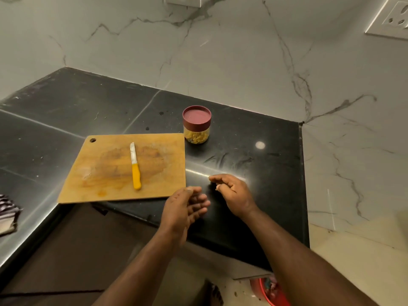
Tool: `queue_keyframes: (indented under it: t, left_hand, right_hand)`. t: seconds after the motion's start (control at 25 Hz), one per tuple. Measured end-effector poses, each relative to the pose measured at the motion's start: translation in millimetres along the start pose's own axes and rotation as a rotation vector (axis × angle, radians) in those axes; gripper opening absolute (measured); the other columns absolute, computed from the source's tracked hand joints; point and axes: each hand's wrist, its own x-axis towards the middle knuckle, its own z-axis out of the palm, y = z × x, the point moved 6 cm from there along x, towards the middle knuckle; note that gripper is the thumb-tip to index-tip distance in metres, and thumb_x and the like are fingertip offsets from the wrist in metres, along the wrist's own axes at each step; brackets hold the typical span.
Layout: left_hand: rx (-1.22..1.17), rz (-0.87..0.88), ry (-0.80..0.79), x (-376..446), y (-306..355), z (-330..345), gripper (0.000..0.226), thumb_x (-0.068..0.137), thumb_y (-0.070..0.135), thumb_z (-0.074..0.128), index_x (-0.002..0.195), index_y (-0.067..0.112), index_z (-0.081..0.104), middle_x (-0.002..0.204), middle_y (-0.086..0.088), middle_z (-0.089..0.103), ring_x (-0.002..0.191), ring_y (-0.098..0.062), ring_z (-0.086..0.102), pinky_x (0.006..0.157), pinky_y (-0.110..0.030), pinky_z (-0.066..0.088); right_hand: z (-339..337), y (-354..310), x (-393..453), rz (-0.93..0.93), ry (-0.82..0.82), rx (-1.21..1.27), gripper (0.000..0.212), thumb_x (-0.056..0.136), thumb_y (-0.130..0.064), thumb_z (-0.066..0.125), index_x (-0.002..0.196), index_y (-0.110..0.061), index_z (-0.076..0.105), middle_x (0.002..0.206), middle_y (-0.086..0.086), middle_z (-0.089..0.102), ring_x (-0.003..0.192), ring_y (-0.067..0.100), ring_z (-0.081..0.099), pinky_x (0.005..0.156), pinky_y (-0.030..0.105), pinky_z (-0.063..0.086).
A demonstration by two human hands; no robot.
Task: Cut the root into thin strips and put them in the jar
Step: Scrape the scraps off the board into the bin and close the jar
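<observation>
A small clear jar (196, 134) with a dark red lid on it stands on the black counter just past the far right corner of the wooden cutting board (163, 177). Yellow strips fill its lower part. On the board lies a knife (135, 166) with a yellow handle, blade pointing away; the board shows orange stains and no root. My left hand (184, 209) hovers by the board's near right corner, fingers loosely curled and holding nothing. My right hand (231, 191) hangs over the counter to the right, fingers half curled, also holding nothing.
The black counter (254, 155) ends in a corner at the right, against marble walls. A striped cloth (7, 214) lies at the left edge. A red container (271, 292) sits on the floor below. A wall socket (395, 18) is at the top right.
</observation>
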Motion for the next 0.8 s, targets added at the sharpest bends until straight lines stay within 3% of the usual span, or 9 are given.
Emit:
queue_keyframes:
  t: [0.12, 0.24, 0.32, 0.44, 0.64, 0.8]
  left_hand:
    - [-0.037, -0.267, -0.164, -33.7, -33.3, -19.7, 0.033, 0.101, 0.022, 0.043, 0.101, 0.002, 0.069, 0.096, -0.020, 0.071, 0.084, -0.031, 0.072, 0.068, -0.033, 0.058]
    - [0.021, -0.534, -0.270, -51.2, -77.7, -45.5, 0.044, 0.096, 0.027, 0.036, 0.086, 0.002, 0.071, 0.102, -0.023, 0.071, 0.089, -0.033, 0.072, 0.071, -0.035, 0.058]
    - [0.102, -0.636, -0.267, -50.7, -105.9, -56.3, 0.044, 0.095, 0.029, 0.037, 0.091, 0.001, 0.072, 0.107, -0.023, 0.072, 0.094, -0.035, 0.071, 0.075, -0.038, 0.059]
    - [0.051, -0.643, -0.159, -41.6, -131.8, -54.3, 0.047, 0.102, 0.032, 0.039, 0.117, -0.002, 0.068, 0.107, -0.021, 0.073, 0.094, -0.033, 0.071, 0.078, -0.040, 0.060]
    - [-0.115, -0.650, -0.117, -28.7, -145.1, -37.6, 0.047, 0.106, 0.035, 0.037, 0.117, -0.001, 0.065, 0.107, -0.023, 0.073, 0.088, -0.031, 0.074, 0.073, -0.040, 0.059]
    - [-0.190, -0.632, -0.122, -31.7, -144.4, -34.4, 0.053, 0.108, 0.039, 0.033, 0.121, -0.001, 0.065, 0.107, -0.024, 0.073, 0.090, -0.032, 0.074, 0.080, -0.043, 0.059]
  right_hand:
    - [20.0, 0.0, -21.1, 0.080, -0.061, 0.236, 0.035, 0.082, -0.014, 0.050, 0.107, -0.015, 0.074, 0.108, 0.001, 0.073, 0.107, 0.014, 0.066, 0.095, 0.032, 0.052]
    - [10.2, 3.8, -35.6, 0.211, 0.115, 0.607, 0.028, 0.088, -0.002, 0.046, 0.103, -0.004, 0.070, 0.106, 0.016, 0.072, 0.110, 0.031, 0.066, 0.094, 0.033, 0.055]
    - [1.3, 6.6, -40.3, 0.241, 0.218, 0.570, 0.027, 0.089, -0.003, 0.047, 0.104, -0.008, 0.069, 0.106, 0.014, 0.072, 0.109, 0.028, 0.066, 0.093, 0.031, 0.055]
    - [21.2, -4.2, -58.0, 0.194, 0.168, 0.380, 0.039, 0.081, -0.017, 0.050, 0.116, -0.017, 0.067, 0.115, 0.002, 0.071, 0.111, 0.014, 0.065, 0.098, 0.032, 0.051]
    - [26.7, -4.4, -70.3, 0.195, 0.242, 0.663, 0.035, 0.088, -0.003, 0.045, 0.118, -0.004, 0.064, 0.118, 0.012, 0.069, 0.117, 0.020, 0.063, 0.104, 0.037, 0.048]
    - [23.6, -2.6, -29.9, 0.149, 0.113, 0.327, 0.035, 0.083, -0.018, 0.048, 0.110, -0.023, 0.070, 0.115, 0.001, 0.071, 0.114, 0.015, 0.063, 0.105, 0.044, 0.048]
